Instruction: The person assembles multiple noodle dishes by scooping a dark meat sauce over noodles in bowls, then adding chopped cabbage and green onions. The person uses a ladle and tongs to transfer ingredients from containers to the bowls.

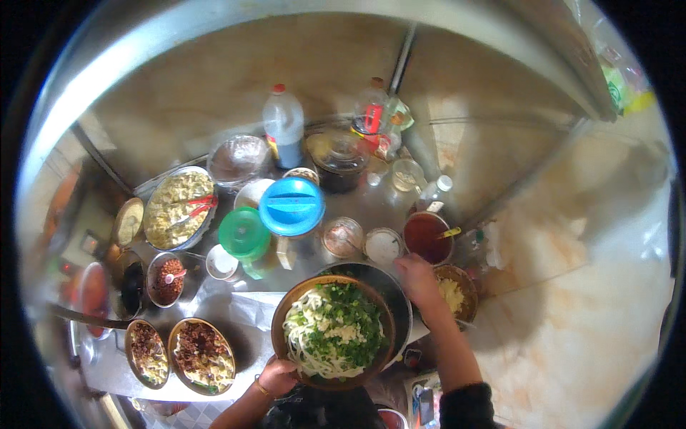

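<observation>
My left hand (279,377) grips the lower left rim of a brown bowl (279,330). In the bowl lie white noodles (304,322), chopped greens (366,318) and minced garlic (339,330). The bowl is held over a larger dark pan (399,304), which it partly hides. My right hand (416,276) is closed beside a tub of white powder (384,245) and a pot of red sauce (429,239). Whatever its fingers hold, if anything, is too small to make out. Under the right wrist, a bowl of minced garlic in liquid (452,294) is partly covered.
Two noodle bowls with dark topping (204,350) (148,350) stand at left. Behind are a large basin with red-handled tongs (175,207), a bowl of peanuts (168,282), a green-lidded jar (244,233), a blue-lidded jar (291,207) and a tall bottle (283,125). A wall rises behind.
</observation>
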Demonstrator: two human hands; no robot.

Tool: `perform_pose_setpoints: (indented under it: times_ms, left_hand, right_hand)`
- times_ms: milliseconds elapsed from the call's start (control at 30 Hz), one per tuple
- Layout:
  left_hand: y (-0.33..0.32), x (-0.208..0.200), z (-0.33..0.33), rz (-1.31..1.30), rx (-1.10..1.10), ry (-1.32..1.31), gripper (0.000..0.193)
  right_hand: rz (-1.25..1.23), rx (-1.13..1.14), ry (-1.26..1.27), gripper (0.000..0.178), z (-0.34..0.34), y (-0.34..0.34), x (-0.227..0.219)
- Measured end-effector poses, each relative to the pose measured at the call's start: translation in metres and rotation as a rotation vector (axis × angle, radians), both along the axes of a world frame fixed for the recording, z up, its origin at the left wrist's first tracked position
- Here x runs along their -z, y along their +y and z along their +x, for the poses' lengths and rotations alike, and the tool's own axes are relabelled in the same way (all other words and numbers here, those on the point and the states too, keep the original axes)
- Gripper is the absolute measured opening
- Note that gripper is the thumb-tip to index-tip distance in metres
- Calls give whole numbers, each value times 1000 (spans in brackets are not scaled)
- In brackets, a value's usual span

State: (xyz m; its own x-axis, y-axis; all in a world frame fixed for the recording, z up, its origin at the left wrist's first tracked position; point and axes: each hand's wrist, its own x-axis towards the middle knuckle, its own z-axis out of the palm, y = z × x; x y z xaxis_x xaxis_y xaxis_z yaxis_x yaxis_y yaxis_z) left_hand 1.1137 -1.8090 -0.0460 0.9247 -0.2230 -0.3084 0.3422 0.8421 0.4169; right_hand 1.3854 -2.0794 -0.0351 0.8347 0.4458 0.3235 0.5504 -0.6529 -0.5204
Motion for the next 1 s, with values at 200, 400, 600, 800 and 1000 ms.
perform_pose_setpoints:
  times_ms: [200, 400, 600, 800, 1000]
  left_hand:
    - [7, -8, -24, 33, -135, 45, 74]
    - [19, -7, -36, 49, -192, 17, 72]
    - [21, -3, -37, 23, -224, 31, 72]
    - [20, -7, -33, 24, -264, 19, 73]
    - [23, -5, -19, -1, -298, 38, 73]
  right_hand:
    - [-440, 101, 229, 26, 39, 105, 10]
    - [-576, 47, 114, 28, 45, 110, 0]
    - [-474, -86, -57, 22, 38, 116, 12]
    - [-299, -59, 68, 24, 30, 113, 25]
    - [-53, 22, 172, 20, 27, 100, -7]
